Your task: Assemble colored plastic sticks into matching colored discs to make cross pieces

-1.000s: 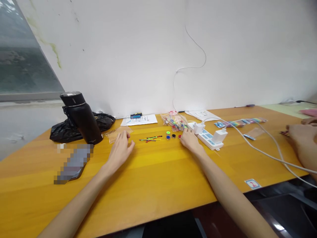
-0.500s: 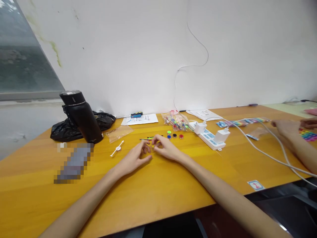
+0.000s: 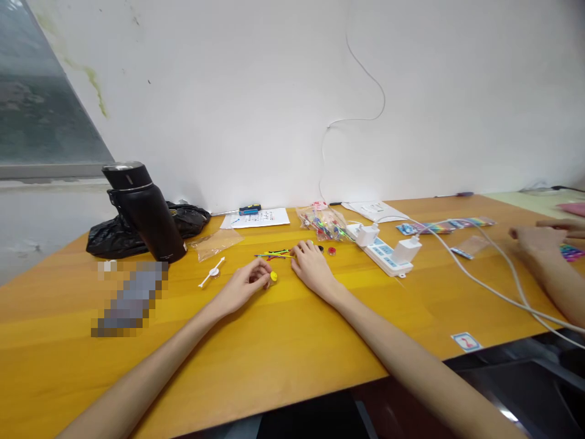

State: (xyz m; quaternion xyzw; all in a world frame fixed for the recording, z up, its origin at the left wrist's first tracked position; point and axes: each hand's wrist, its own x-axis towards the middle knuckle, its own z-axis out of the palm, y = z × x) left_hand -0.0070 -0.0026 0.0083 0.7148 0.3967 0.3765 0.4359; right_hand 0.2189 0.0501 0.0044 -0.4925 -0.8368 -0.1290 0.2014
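Observation:
My left hand [image 3: 247,285] is closed, with thumb and fingers pinching a small yellow round piece [image 3: 273,276] just above the table. To its right, my right hand [image 3: 314,266] reaches forward palm down, fingers extended over the spot beside the small discs; nothing is visible in it. A red disc [image 3: 331,250] and a black disc [image 3: 320,249] lie just right of those fingers. Thin coloured sticks [image 3: 274,254] lie between the two hands, partly hidden. Left of my left hand rests a white two-armed piece with a round centre [image 3: 214,272].
A black bottle [image 3: 148,213] stands by a black plastic bag [image 3: 116,238] at left, near a blurred-out flat object [image 3: 132,299]. Behind are a clear bag of coloured parts [image 3: 322,222] and a screwdriver [image 3: 249,210]. A power strip [image 3: 386,256] with cables and another person's hands [image 3: 542,241] are at right.
My hands have moved apart: the right went right over the discs, covering the green and blue ones. The yellow piece now shows plainly in my left fingers. The other person's hand shifted slightly right.

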